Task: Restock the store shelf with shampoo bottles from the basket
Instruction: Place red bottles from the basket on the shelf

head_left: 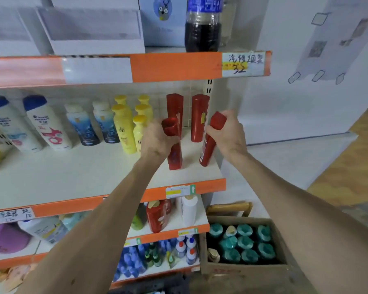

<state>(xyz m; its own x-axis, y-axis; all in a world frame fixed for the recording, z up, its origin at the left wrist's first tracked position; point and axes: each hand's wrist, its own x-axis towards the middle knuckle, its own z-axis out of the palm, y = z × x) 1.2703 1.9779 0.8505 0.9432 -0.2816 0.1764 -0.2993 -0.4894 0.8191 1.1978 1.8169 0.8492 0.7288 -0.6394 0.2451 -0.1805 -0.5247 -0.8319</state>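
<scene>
My left hand (157,137) grips a tall red shampoo bottle (174,158) near its cap, its base on the white shelf board (77,172). My right hand (227,132) grips a second red bottle (207,152), tilted, its base touching the shelf near the right edge. Two more red bottles (174,107) (199,117) stand upright behind them at the back of the shelf. The basket is not clearly in view; a dark object lies at the bottom edge.
Yellow bottles (124,128), blue-and-white bottles (84,126) and white bottles (49,126) fill the shelf to the left. A cola bottle (202,24) stands on the shelf above. A cardboard crate (244,270) of teal-capped bottles sits on the floor at the right.
</scene>
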